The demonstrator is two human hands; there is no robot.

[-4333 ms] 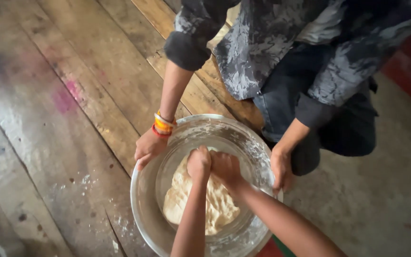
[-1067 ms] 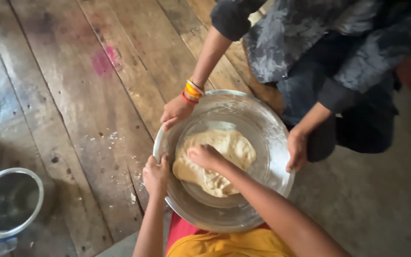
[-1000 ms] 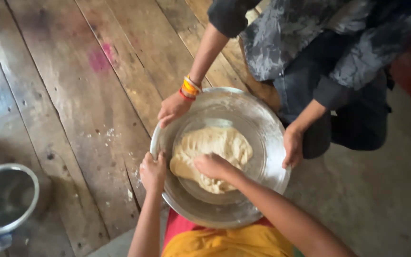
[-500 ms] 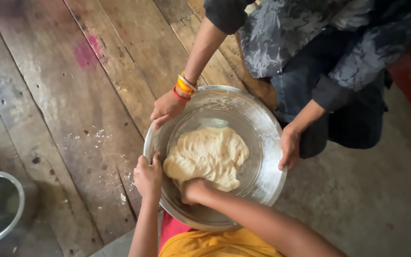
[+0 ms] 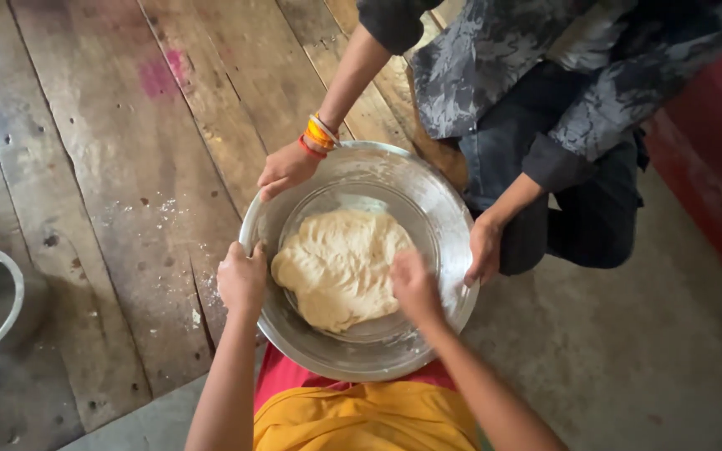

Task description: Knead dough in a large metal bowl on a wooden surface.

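Gripping the steel bowl point(image 5: 449, 219) rim w/ left hand point(image 5: 242, 278), fingers curled on it; right hand point(image 5: 414, 284), fingers together, presses dough point(image 5: 340, 266) inside. Risk: bowl tipping off the plank edge if pushed unevenly.

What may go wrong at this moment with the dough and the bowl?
1. Four hands share one bowl: the right hand works at the dough close to the other person's hand, so they may bump.
2. The left hand grips only the rim; hard pressing might tip the bowl.
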